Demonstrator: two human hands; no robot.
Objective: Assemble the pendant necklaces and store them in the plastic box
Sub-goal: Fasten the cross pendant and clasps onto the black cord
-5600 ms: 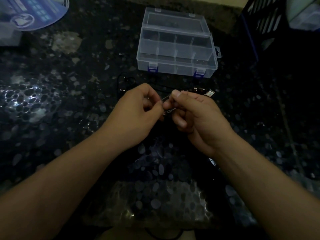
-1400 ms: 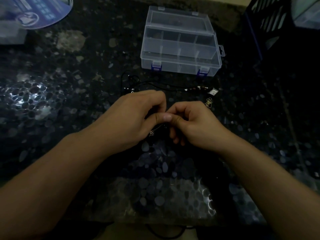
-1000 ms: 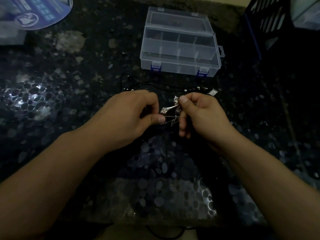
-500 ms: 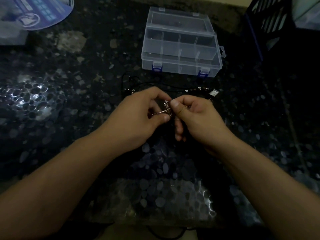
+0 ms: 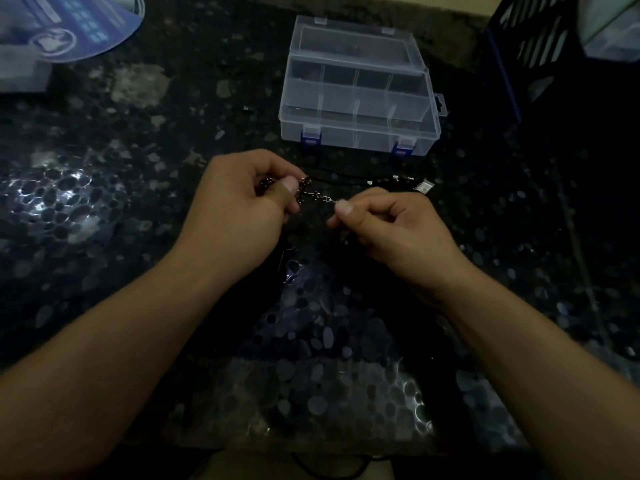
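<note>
Dark pendant (image 5: 304, 192) mid-air; clear plastic box (image 5: 360, 88) shut, beyond.

Both forearms come in from the bottom corners and meet toward the middle. The left hand (image 5: 239, 209) is curled, thumb pressed on the forefinger. The right hand (image 5: 391, 226) is also curled, thumb and forefinger pinched together, a little apart from the left.

A clear plastic box (image 5: 360, 98) with blue latches (image 5: 310, 137) sits far on a black, grey-speckled stone counter (image 5: 138, 140); a blue-and-white disc (image 5: 79, 26) lies far left.
</note>
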